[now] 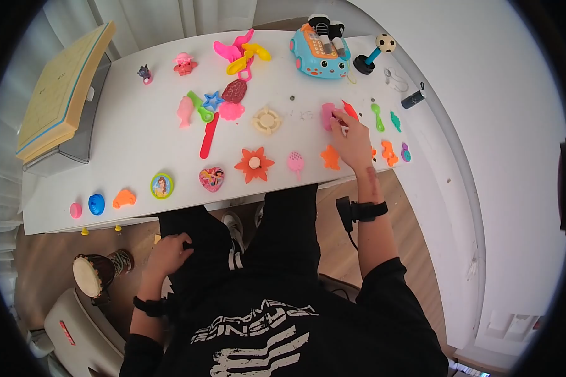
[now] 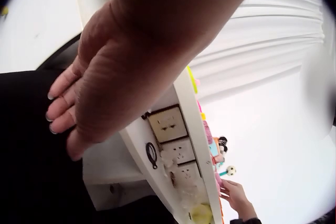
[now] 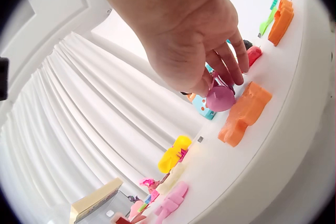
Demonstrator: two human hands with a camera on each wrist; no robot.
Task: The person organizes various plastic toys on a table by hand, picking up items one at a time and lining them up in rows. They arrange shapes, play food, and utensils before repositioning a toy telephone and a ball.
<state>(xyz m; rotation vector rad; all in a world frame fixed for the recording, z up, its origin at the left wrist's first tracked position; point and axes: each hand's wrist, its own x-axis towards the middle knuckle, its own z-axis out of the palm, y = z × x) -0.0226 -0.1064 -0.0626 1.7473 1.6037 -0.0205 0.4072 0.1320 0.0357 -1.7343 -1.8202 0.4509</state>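
Observation:
My right hand (image 1: pixel 351 138) reaches over the right part of the white table (image 1: pixel 188 144). Its thumb and fingers pinch a small pinkish-purple toy (image 3: pixel 220 98) with a rounded end; the fingers partly hide it and I cannot tell its kind. Close by lie a red toy (image 1: pixel 350 110) and an orange animal-shaped mould (image 1: pixel 330 157), the latter just nearer to the table's front edge. My left hand (image 1: pixel 168 253) rests on the left thigh below the table, holding nothing, its fingers relaxed.
A blue toy phone (image 1: pixel 321 61) stands at the back, beside a football on a stand (image 1: pixel 385 44). Mid-table lie a cream ring (image 1: pixel 266 120), a red toy knife (image 1: pixel 209 137) and an orange flower (image 1: pixel 245 173). A box (image 1: pixel 66 94) stands left; a drum (image 1: pixel 93 276) is on the floor.

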